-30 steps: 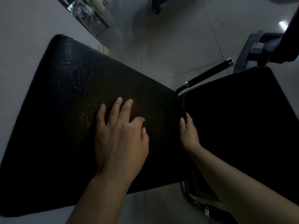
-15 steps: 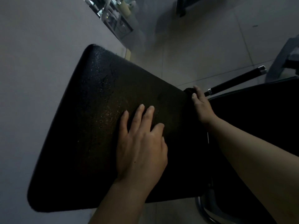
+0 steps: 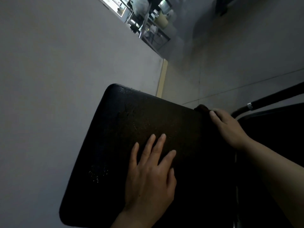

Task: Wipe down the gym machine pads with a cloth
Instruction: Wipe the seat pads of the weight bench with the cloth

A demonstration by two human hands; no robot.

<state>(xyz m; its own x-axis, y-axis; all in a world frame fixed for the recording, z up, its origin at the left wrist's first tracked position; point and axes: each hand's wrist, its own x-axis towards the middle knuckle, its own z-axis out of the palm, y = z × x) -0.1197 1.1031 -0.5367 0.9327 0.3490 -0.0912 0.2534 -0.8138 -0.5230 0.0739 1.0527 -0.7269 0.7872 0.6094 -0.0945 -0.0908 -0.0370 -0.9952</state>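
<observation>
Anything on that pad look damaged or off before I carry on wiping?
Yes. The black pad has a rough, scuffed-looking patch near its far left corner, plus glinting specks lower left, maybe droplets. The light is too dim to tell wear from wetness. The dark cloth sits bunched at the far right corner.

Black pad (image 3: 131,129), droplets on surface; left hand (image 3: 150,176) flat on it.

Two bare forearms enter from the bottom edge, with no sleeves on the part in view; the left hand (image 3: 148,181) and the right hand (image 3: 227,127) wear no gloves; no ring, watch or band shows on the fingers or wrists in view; the nails are short and unpainted; the dim light hides finer detail.
</observation>
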